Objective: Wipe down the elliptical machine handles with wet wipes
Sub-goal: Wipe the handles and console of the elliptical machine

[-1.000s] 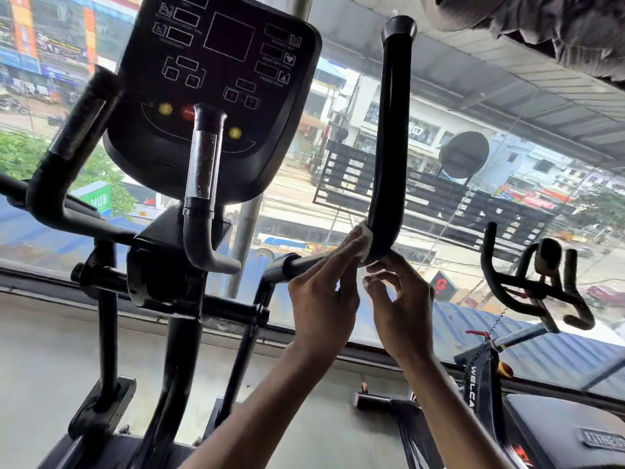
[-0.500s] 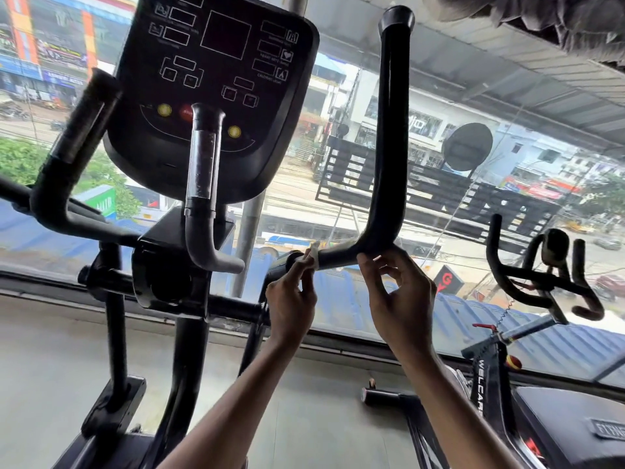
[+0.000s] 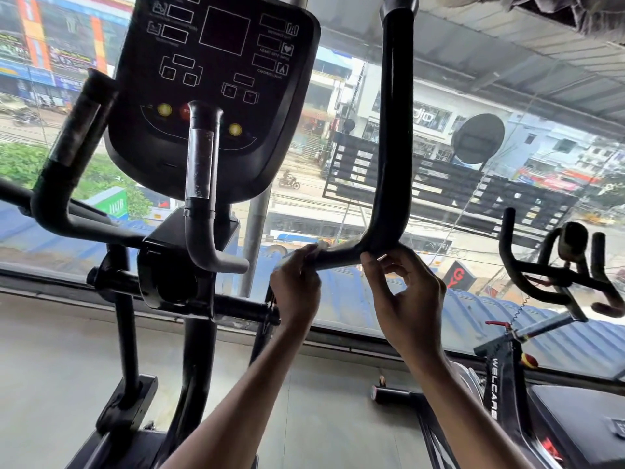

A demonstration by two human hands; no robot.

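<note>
Pinching a small pale wipe [image 3: 320,248] between thumb and fingertips, the left hand [image 3: 297,289] presses it onto the top of the low, nearly level run of the right handle [image 3: 395,130], close to where that run meets the machine's frame. The right hand [image 3: 407,299] sits under the bend where the bar turns upward. Its thumb tip touches the underside and its fingers are curled, but I cannot tell whether they close round the bar. Between the 2 hands a short stretch of black bar is bare.

Above the bend the handle rises as 1 long upright with open air on both sides, up to its rounded cap at the top edge of view. To the left, the end of the short grey grip [image 3: 216,262] stops just beside the left hand, apart from it. The console [image 3: 216,79] hangs above that grip, and the left handle [image 3: 77,130] stands well apart at the far left. A black crossbar [image 3: 236,308] runs below the left wrist. The window [image 3: 338,299] is behind everything. An exercise bike [image 3: 558,265] stands well apart on the right, with clear space between its handlebars and the right forearm.
</note>
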